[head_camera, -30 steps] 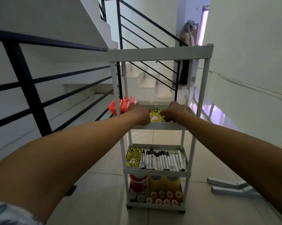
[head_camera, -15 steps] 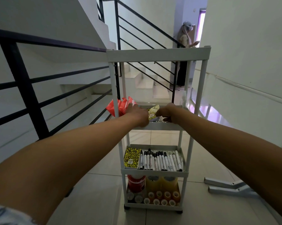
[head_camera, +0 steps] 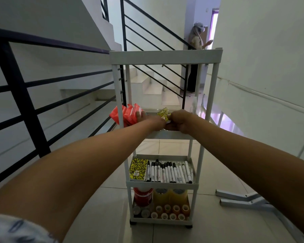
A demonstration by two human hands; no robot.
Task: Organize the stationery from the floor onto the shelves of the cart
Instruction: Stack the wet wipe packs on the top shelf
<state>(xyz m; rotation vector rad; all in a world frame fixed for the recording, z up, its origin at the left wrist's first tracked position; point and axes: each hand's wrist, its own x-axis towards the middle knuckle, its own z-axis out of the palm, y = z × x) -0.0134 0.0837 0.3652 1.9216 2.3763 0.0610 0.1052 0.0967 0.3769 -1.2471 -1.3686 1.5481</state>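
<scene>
At the cart's (head_camera: 165, 57) second shelf, the left hand (head_camera: 148, 118) grips orange packets (head_camera: 128, 114) while the right hand (head_camera: 180, 121) pinches a yellow speckled packet (head_camera: 163, 113) lifted above that shelf.

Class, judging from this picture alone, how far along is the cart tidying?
Done: markers and a yellow notebook on one shelf, tape rolls on the bottom one. In hand: left hand holds red packets; right hand lifts a yellow-patterned item. Left: setting both down; top shelf contents unseen.
</scene>
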